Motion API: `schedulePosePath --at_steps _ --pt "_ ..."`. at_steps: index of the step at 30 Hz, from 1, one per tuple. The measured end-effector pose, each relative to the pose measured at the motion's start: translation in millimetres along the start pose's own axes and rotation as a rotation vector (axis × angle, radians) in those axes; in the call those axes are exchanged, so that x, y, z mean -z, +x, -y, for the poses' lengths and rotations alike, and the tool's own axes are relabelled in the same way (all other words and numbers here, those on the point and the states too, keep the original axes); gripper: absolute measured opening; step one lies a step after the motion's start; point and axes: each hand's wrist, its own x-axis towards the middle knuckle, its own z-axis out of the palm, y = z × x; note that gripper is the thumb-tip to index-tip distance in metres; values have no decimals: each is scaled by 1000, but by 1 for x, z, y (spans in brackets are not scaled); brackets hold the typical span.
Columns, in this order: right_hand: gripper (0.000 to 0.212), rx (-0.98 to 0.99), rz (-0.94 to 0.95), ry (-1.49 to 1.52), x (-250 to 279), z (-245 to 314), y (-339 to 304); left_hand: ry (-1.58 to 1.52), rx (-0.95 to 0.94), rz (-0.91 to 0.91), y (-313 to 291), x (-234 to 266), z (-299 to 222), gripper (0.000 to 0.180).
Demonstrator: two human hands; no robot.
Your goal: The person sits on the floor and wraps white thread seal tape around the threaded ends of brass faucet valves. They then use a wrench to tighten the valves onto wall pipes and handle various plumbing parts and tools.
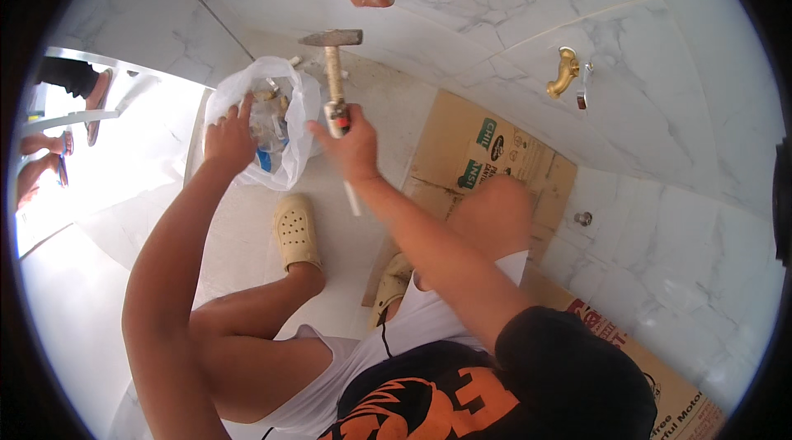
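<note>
at far left, in a bright opening, are other people's sandalled feet (97,100). next comes the person's left grip (231,139), a bare hand reaching over the near left side of a white plastic bag (304,101), fingers spread, one extended toward the contents; whether they touch these is hard to tell. the bag stands open-mouthed on the pale floor (239,234), holding small pale broken pieces, crumpled clear plastic and something blue (264,159). a cream clog (295,229) is just below it. to the bag's right, the right grip (355,147) is closed around the handle of a hammer (333,68), its metal head uppermost, near the bag's rim; a pale, narrow end shows below the hand. farther right lies flattened cardboard (450,139), and a brass tap (564,74) juts from the marble-patterned wall (627,35).
</note>
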Motion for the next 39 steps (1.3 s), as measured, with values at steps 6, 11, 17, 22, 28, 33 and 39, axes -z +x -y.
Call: schedulePosePath --at_steps 6,11,17,22,28,33,39 --pt "45 -149 -2 -76 -80 26 -2 311 146 256 30 4 39 30" --pt "40 -110 91 -262 -79 6 7 -96 -276 287 6 23 68 34" --pt "32 -210 258 -120 -2 49 -7 -720 -167 338 0 -15 61 66" --pt "25 -554 344 88 9 113 -1 -1203 -290 527 -16 -23 0 70" --pt "23 -621 373 87 1 153 -11 -1737 49 710 -69 39 36 52" --pt "33 -586 410 -148 12 177 -31 -1548 136 634 -122 116 121 55" --pt "45 -551 721 -544 96 201 -56 -1353 153 300 -189 204 116 50"
